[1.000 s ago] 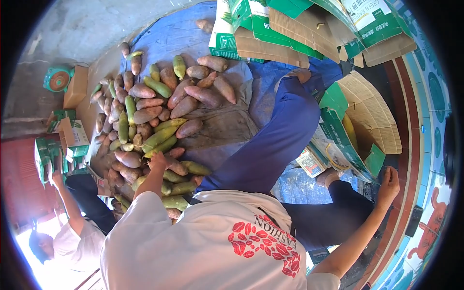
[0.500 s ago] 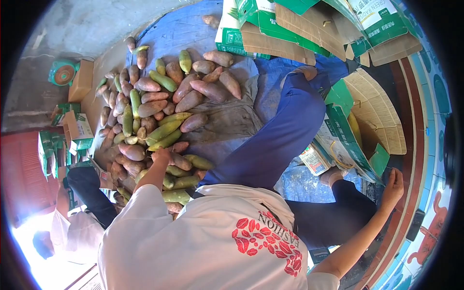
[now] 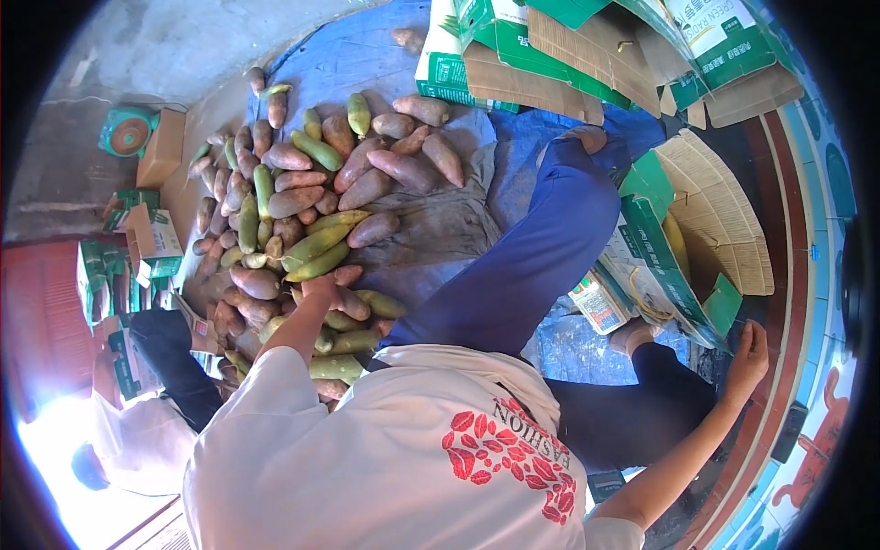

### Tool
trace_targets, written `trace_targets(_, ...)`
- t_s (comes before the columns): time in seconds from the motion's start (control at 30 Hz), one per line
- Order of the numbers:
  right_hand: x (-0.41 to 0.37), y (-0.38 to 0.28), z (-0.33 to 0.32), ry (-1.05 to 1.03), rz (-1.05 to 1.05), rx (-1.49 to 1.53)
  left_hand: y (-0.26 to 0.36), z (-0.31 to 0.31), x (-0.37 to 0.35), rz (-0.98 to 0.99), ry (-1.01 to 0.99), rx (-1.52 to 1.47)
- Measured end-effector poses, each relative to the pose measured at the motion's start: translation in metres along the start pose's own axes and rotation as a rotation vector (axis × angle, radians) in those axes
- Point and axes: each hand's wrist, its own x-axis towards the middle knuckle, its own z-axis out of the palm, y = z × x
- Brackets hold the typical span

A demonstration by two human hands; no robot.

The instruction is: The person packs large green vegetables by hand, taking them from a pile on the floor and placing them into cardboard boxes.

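My left hand [image 3: 319, 291] reaches into a heap of long green radishes [image 3: 316, 247] and reddish-brown tapered roots [image 3: 400, 170] on the floor. It touches a reddish root [image 3: 350, 303] near the heap's front, and its fingers are mostly hidden behind the hand. Far to the right, my right hand [image 3: 750, 356] is raised beside the corner of an open green carton [image 3: 674, 275]. Its fingers are curled together; anything between them is too small to make out. A yellowish-green radish [image 3: 676, 243] shows inside that carton, near a woven straw-coloured mat [image 3: 720, 206].
Blue sheeting [image 3: 321, 60] lies under the heap. Open green cartons [image 3: 550, 64] stand at the top right. A keypad device [image 3: 600, 305] sits by my foot. At left are more cartons [image 3: 151, 243], a green fan [image 3: 126, 132] and another person in dark trousers [image 3: 170, 362].
My left hand has shifted slightly right and up over the reddish root. My right hand stays almost where it was. The whole view has moved a little, and the other person leans lower.
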Motion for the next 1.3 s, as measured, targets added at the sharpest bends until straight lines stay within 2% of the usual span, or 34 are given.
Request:
trace_targets(0.07,0.0,0.0,0.0,-0.002,-0.015,-0.005,0.013,-0.018,0.002,0.008,-0.087,0.004)
trace_targets(0.17,0.0,0.0,0.001,0.001,0.006,0.02,0.029,-0.039,-0.007,0.069,-0.083,-0.073)
trace_targets(0.27,0.0,-0.002,0.0,0.001,-0.001,0.006,0.041,-0.04,0.004,0.019,0.039,-0.058)
trace_targets(0.37,-0.001,-0.001,0.0,0.002,0.01,0.037,0.041,-0.037,0.015,0.022,0.245,-0.076)
trace_targets(0.47,0.0,0.002,-0.001,-0.017,0.01,0.033,0.041,-0.049,0.019,-0.065,0.256,-0.15)
trace_targets(0.57,-0.001,0.002,0.0,0.004,-0.006,-0.01,0.041,-0.062,0.021,-0.09,0.231,-0.356)
trace_targets(0.77,0.0,0.002,0.001,-0.01,0.012,0.019,0.045,-0.067,0.01,0.077,-0.005,-0.364)
trace_targets(0.87,0.001,0.001,0.001,-0.023,-0.024,-0.018,0.053,-0.04,0.012,0.1,-0.074,-0.342)
trace_targets(0.97,0.004,0.002,0.003,-0.043,-0.006,-0.024,0.067,-0.013,0.013,0.192,0.025,-0.097)
trace_targets(1.07,0.004,-0.001,0.004,-0.042,-0.009,-0.037,0.081,-0.024,-0.005,0.207,-0.024,-0.108)
trace_targets(1.3,0.004,-0.001,0.006,-0.036,-0.025,-0.027,0.075,-0.048,0.006,0.078,0.101,-0.189)
